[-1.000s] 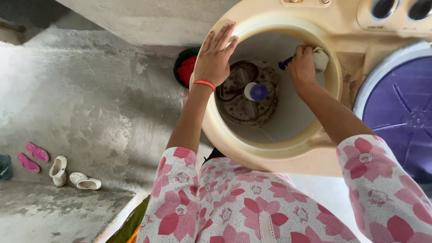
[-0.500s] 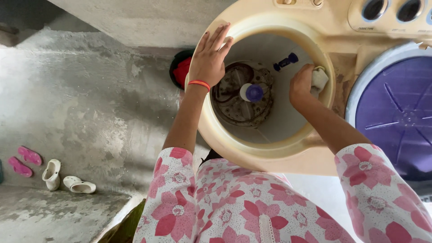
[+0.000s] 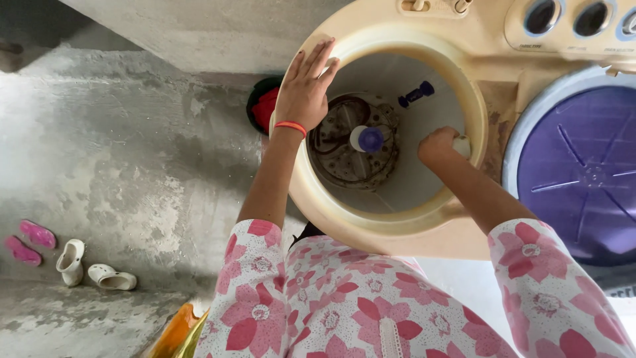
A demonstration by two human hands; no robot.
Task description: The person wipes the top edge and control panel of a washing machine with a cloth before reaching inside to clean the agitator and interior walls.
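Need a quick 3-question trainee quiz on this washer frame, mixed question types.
1. True or false: the left hand rests flat on the tub rim.
2. What does the right hand grip? A) a small pale object B) a pink sandal C) the purple lid
3. What colour is the cap at the centre of the agitator?

Key: 1 true; 2 A, a small pale object against the tub's inner wall; 3 purple.

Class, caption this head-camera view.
Left hand rests on washing machine tub rim; right hand grips something pale inside.
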